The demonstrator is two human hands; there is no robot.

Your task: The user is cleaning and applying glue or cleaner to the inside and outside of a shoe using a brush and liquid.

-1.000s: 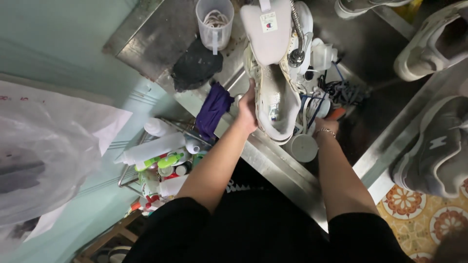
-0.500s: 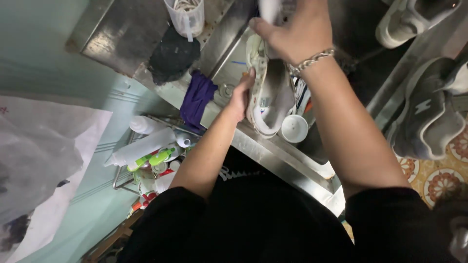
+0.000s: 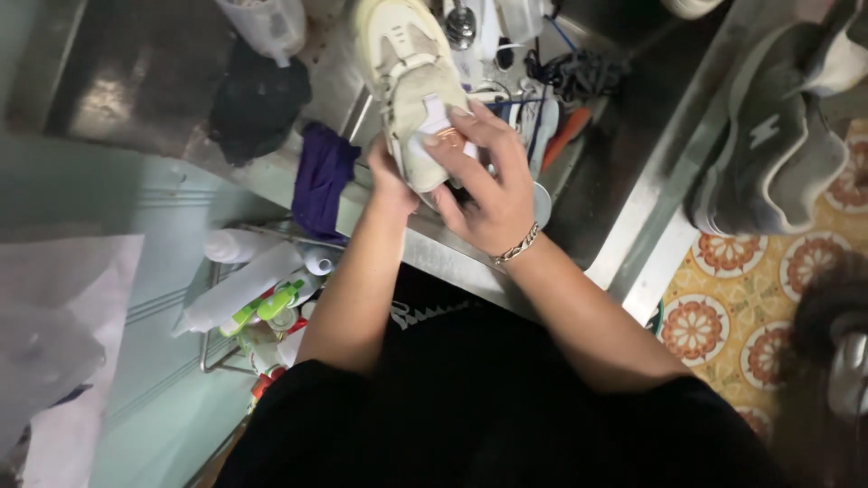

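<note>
A cream-white sneaker lies sole-down over a steel sink, heel toward me. My left hand grips the heel from the left side. My right hand, with a chain bracelet on the wrist, presses its fingers on the heel tab from the right and above. Both hands hold the shoe together.
A purple cloth and a dark cloth lie on the steel counter left of the sink. A plastic jug stands behind them. Bottles fill a wire rack below. Grey sneakers rest at right above a patterned tile floor.
My right hand came down from above the sink onto the sneaker's heel. The view shifted closer and lower over the shoe.
</note>
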